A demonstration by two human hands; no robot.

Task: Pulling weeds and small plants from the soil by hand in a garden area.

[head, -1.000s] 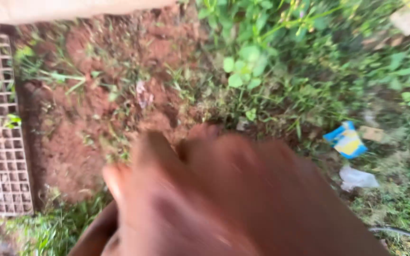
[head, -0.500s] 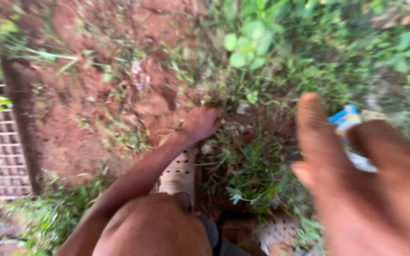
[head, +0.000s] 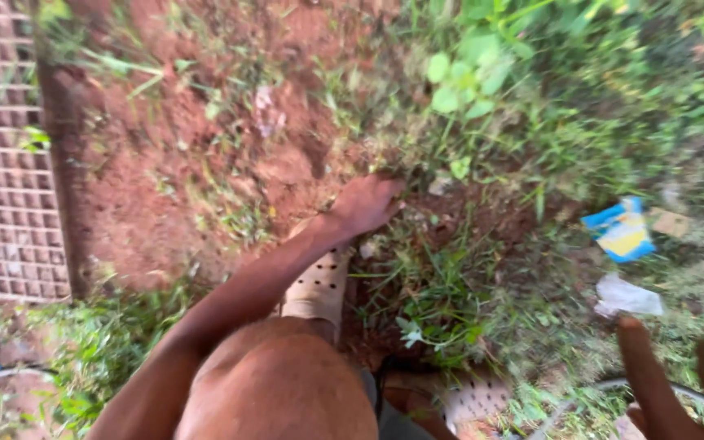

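1. Weeds (head: 417, 183) at the edge of the red soil (head: 148, 204) are what my left hand (head: 366, 204) is reaching into; it is clenching around a low tuft where the bare earth meets the grass (head: 442, 285), though blur keeps me from telling how firmly it is gripping.
2. My right hand (head: 678, 383) is hanging at the lower right corner, fingers spread and holding nothing. Half a second ago it was filling the right side of the view; now it is dropping out of the way, so I am judging the left hand alone is doing the pulling.
3. My cream perforated shoe (head: 318, 285) is standing just behind the left wrist.
4. A metal grate (head: 6, 163) is lying to the left, and a blue and yellow wrapper (head: 622, 230) and a white scrap (head: 627, 297) are lying well apart to the right.
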